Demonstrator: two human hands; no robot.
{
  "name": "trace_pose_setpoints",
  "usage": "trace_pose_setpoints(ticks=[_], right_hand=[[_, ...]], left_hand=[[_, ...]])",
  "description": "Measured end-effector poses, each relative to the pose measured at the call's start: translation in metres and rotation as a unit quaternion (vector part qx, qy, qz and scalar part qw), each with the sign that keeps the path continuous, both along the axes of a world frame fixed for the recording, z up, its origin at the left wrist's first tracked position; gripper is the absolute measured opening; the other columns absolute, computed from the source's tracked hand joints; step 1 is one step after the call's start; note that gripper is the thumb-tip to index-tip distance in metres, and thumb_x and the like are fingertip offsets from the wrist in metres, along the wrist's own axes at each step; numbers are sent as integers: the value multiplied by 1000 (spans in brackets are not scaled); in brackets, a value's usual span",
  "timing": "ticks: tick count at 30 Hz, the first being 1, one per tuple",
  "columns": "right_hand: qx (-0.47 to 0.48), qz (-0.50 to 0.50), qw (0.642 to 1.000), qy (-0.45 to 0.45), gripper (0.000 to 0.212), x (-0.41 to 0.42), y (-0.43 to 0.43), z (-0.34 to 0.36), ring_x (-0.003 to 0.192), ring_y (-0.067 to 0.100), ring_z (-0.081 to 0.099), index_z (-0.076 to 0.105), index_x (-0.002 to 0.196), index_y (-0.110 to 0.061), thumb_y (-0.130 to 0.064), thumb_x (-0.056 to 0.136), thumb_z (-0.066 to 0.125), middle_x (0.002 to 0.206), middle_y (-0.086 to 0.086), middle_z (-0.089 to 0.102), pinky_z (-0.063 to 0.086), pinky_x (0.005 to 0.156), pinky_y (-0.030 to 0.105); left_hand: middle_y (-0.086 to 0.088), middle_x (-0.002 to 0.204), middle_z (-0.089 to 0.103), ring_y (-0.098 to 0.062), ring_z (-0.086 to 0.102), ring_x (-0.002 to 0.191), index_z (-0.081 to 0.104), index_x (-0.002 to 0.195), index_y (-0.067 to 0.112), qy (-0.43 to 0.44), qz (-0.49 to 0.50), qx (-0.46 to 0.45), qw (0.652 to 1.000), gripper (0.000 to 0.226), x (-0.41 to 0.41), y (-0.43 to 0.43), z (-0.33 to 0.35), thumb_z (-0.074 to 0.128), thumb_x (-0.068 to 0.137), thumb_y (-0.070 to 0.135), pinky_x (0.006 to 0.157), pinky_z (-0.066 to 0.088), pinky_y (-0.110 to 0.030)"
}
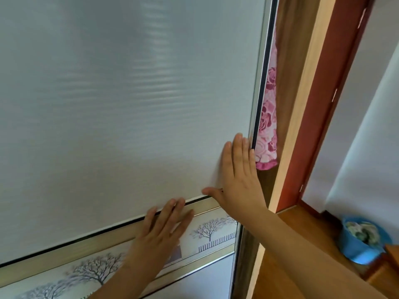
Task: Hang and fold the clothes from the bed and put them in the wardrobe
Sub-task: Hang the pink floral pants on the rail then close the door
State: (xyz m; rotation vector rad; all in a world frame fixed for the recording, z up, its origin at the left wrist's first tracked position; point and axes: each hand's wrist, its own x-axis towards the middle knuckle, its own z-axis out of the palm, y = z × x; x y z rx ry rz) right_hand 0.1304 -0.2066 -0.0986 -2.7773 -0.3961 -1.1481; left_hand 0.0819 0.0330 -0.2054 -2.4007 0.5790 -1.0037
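Now both flat hands, left hand [166, 229] and right hand [237, 175], push the wardrobe door [129, 104], and the pink flowery cloth [268, 117] in the gap could get pinched.

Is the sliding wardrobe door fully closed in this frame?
No: a gap shows between the right edge of the sliding door and the wooden frame, with a pink floral garment visible in it.

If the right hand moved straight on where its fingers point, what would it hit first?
Nothing, it seems: the right hand lies flat on the wardrobe door, fingers pointing up its white panel; the pink garment hangs aside.
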Motion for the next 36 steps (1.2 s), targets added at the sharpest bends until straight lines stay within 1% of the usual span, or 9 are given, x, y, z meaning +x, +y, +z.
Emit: trace_pose_setpoints(ticks=[7,10,17,20,24,28,31,34,36], right_hand=[[72,7,997,0,104,-5,-28,1,155,35,-8,10,161,-11,-64,89,62,168,19,-7,11,123,60],[178,17,984,-9,90,-12,-35,1,156,26,-1,14,161,-25,-68,93,54,169,11,0,14,122,46],[470,153,866,77,94,-3,-44,26,142,-13,24,14,158,-37,-71,86,62,156,-36,25,26,114,12],[541,169,808,158,79,8,-52,35,130,-5,47,38,148,-35,-76,83,55,133,-35,54,40,102,13],[623,194,727,212,76,21,-61,44,122,-2,46,37,153,-28,-67,90,53,123,-31,50,32,97,18],[532,134,818,173,63,2,-61,33,115,-18,49,38,150,-37,-64,95,50,130,-37,53,37,94,14],[400,77,911,69,59,-18,-66,17,124,-21,38,30,152,-40,-39,100,58,142,-35,45,35,100,7],[137,27,988,-69,69,-14,-77,11,153,12,18,33,156,-16,-12,96,65,164,3,27,27,122,35],[-18,-3,998,-61,84,-5,-82,12,156,30,3,22,160,-10,-24,92,69,169,12,10,15,125,54]], left_hand=[[-12,167,16,-31,13,154,28,158,21,1,-23,-5,1000,102,12,-30,2,78,69,34,124,0,-54],[-11,167,17,-30,13,154,28,159,22,7,-19,-2,1000,102,16,-35,0,76,70,35,124,0,-53],[-12,167,18,-30,15,154,28,158,23,19,-21,-9,1000,103,15,-31,-2,78,69,36,124,-1,-53],[-13,166,19,-32,16,154,30,158,22,19,-18,-10,1000,104,13,-26,-1,80,67,35,124,0,-54],[-13,166,21,-32,17,154,31,157,23,23,-9,-7,1000,104,13,-22,-3,79,67,37,123,1,-55],[-13,166,20,-33,16,154,30,158,23,34,-4,-3,999,105,15,-23,-5,78,67,44,123,0,-56],[-13,166,19,-33,15,154,28,158,23,39,-7,-3,999,105,16,-29,-4,76,67,43,123,-2,-56],[-13,167,18,-32,14,154,27,159,22,42,-16,-18,999,110,18,-39,0,80,64,43,124,-2,-55],[-13,167,16,-32,14,154,27,159,21,50,-20,-22,998,114,19,-46,2,83,63,46,123,-3,-55]])
